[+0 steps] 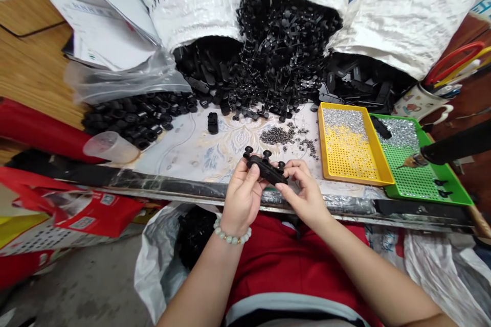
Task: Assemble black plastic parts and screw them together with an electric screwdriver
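Both my hands hold one black plastic part [265, 166] with round knobs, just above the table's front edge. My left hand [241, 195] grips its left end with fingers curled, a bead bracelet on the wrist. My right hand [303, 191] pinches its right end between thumb and fingers. A small pile of dark metal bits [276, 136] lies on the patterned table top [215, 150] just beyond the part.
White sacks [192, 0] at the back spill black plastic parts [284, 51]. A yellow tray [351, 145] and a green tray [418, 166] with small silvery pieces sit at right, near a power screwdriver [448, 149]. A plastic cup [111, 147] lies at left.
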Demonstrator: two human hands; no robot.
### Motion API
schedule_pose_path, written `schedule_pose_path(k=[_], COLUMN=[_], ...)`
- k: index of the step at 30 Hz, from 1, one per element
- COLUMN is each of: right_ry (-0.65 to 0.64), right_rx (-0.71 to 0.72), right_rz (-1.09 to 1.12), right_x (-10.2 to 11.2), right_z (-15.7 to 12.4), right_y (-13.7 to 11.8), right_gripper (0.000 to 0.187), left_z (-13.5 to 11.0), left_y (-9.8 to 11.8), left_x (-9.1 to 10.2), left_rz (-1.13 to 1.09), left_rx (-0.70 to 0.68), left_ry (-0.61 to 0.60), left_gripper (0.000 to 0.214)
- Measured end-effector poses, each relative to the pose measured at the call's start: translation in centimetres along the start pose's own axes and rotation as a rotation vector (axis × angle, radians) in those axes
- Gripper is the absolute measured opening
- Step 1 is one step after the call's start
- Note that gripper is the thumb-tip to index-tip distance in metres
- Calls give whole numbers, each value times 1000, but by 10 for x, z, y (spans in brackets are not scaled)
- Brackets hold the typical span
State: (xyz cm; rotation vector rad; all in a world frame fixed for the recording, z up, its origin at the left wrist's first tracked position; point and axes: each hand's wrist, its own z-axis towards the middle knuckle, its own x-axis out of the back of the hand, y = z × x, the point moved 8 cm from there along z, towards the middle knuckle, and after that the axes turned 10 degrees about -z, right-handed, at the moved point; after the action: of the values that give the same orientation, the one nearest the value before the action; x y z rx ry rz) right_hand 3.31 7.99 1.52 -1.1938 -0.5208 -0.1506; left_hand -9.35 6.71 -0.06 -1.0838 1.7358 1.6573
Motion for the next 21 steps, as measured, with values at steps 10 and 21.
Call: schedule_pose_path(k=[10,21], right_ry=[105,882], right_rx=[-104,140], right_rz=[-65,-243], right_x=[2,207], right_z=[-6,14], right_y=[12,-21], right_gripper=[8,30], left_z=[-2,-1], left_y=[-12,-72], left_x=[-3,-19], left_rz=[436,282], left_rx=[-108,310], left_ry=[-99,-71], left_gripper=[28,19])
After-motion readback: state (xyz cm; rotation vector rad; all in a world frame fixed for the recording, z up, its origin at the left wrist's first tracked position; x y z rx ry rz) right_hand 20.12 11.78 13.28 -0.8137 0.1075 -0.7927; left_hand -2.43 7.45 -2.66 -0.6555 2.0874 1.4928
